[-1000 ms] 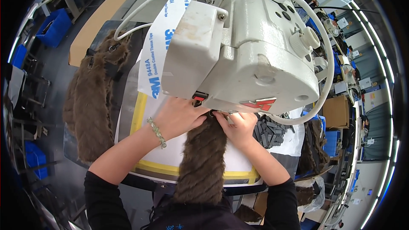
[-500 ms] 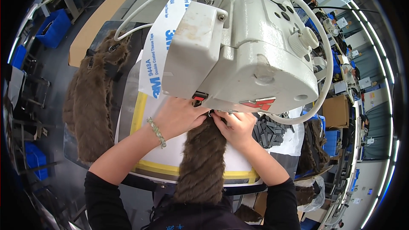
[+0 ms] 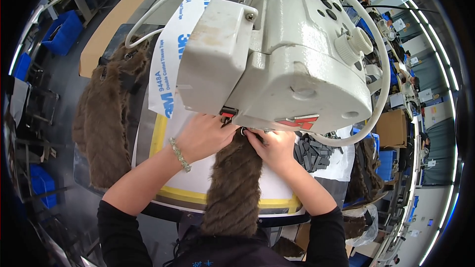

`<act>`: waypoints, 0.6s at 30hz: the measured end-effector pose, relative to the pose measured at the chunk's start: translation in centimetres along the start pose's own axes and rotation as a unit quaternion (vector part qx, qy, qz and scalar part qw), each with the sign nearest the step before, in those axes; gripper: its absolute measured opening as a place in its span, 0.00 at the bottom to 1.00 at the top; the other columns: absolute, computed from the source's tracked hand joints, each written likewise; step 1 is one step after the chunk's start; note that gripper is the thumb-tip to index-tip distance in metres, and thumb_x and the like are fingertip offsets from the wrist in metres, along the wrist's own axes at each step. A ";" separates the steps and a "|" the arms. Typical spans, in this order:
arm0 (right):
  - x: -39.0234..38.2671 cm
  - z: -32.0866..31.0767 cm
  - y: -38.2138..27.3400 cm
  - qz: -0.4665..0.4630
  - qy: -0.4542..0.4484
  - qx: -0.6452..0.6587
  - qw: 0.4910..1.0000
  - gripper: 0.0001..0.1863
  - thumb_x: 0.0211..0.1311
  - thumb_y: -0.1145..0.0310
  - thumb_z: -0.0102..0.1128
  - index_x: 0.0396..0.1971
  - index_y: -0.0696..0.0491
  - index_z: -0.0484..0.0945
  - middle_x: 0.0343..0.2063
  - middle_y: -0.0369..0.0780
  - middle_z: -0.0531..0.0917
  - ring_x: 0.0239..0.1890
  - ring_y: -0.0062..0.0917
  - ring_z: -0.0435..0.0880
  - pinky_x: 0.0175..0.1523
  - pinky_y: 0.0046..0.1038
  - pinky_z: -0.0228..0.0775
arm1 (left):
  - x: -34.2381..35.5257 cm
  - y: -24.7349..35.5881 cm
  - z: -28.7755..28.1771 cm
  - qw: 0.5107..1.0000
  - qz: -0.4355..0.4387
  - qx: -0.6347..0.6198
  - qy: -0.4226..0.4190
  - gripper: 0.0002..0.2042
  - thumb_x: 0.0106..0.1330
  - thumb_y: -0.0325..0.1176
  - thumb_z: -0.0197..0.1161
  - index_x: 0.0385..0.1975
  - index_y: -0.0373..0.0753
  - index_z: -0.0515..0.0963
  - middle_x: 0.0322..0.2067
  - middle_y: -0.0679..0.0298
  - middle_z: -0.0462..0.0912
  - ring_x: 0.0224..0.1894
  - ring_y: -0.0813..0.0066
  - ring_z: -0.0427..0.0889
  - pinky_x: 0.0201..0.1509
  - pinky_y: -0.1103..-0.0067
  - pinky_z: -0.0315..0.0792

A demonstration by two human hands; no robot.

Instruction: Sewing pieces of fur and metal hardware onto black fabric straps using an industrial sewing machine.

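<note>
Both hands, left hand [image 3: 205, 136] and right hand [image 3: 273, 146], press the brown fur strip [image 3: 232, 188] (fingers pinching its end) under the sewing machine [image 3: 277, 54].

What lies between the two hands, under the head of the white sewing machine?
In the head view, the top end of the brown fur strip lies between the left hand and the right hand; both rest on it below the sewing machine.

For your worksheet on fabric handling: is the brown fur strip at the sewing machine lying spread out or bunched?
Spread out: the fur strip lies lengthwise, both hands pressing its top end.
</note>
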State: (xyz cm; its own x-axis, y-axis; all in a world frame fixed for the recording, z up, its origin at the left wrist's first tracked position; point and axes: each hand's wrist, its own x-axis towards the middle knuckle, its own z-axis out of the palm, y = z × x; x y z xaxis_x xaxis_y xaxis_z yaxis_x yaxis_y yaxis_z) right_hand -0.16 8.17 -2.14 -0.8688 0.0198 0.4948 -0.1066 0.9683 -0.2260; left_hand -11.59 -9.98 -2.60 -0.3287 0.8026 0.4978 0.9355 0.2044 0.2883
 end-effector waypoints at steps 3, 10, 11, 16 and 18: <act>0.8 -0.4 -0.3 -0.010 -0.016 0.007 1.000 0.10 0.44 0.69 0.72 0.29 0.48 0.83 0.25 0.34 0.82 0.25 0.30 0.81 0.30 0.30 0.71 | 0.0 0.0 0.0 1.000 -0.003 -0.006 0.004 0.10 0.55 0.30 0.63 0.38 0.43 0.79 0.34 0.63 0.79 0.39 0.64 0.79 0.40 0.70 0.74; 1.8 -1.2 -1.0 0.019 -0.031 0.018 0.999 0.12 0.44 0.68 0.73 0.32 0.49 0.84 0.28 0.38 0.83 0.30 0.35 0.81 0.34 0.34 0.71 | -0.1 -0.1 0.5 1.000 0.006 -0.015 0.016 0.10 0.55 0.30 0.62 0.38 0.41 0.79 0.32 0.63 0.79 0.37 0.65 0.79 0.37 0.71 0.75; 1.9 -1.2 -1.0 0.020 -0.031 0.018 0.999 0.12 0.44 0.68 0.73 0.32 0.49 0.84 0.28 0.38 0.83 0.30 0.35 0.81 0.34 0.34 0.71 | -0.1 0.0 0.4 1.000 0.007 -0.016 0.016 0.10 0.55 0.30 0.62 0.38 0.41 0.79 0.32 0.63 0.79 0.37 0.65 0.79 0.37 0.71 0.75; 1.7 -0.9 -0.4 0.078 -0.059 0.091 0.991 0.13 0.46 0.64 0.74 0.33 0.50 0.84 0.30 0.39 0.83 0.31 0.36 0.82 0.35 0.33 0.72 | -0.4 0.4 0.1 0.999 0.009 -0.012 -0.029 0.10 0.53 0.29 0.62 0.36 0.40 0.79 0.30 0.66 0.78 0.32 0.68 0.79 0.34 0.73 0.75; 1.8 -1.0 0.0 0.062 -0.059 0.091 0.992 0.13 0.47 0.63 0.73 0.33 0.49 0.84 0.30 0.38 0.83 0.31 0.35 0.82 0.35 0.33 0.72 | -0.4 0.8 0.0 1.000 0.022 -0.011 -0.014 0.10 0.53 0.29 0.62 0.36 0.40 0.79 0.28 0.67 0.77 0.30 0.69 0.79 0.33 0.74 0.75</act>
State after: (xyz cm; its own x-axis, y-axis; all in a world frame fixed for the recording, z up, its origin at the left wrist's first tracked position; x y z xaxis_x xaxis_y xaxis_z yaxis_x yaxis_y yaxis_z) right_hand -1.24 8.41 -0.45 -0.9297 0.0973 0.3552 -0.0708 0.8992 -0.4317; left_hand -10.70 -10.15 -2.57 -0.2842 0.8256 0.4875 0.9455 0.1570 0.2853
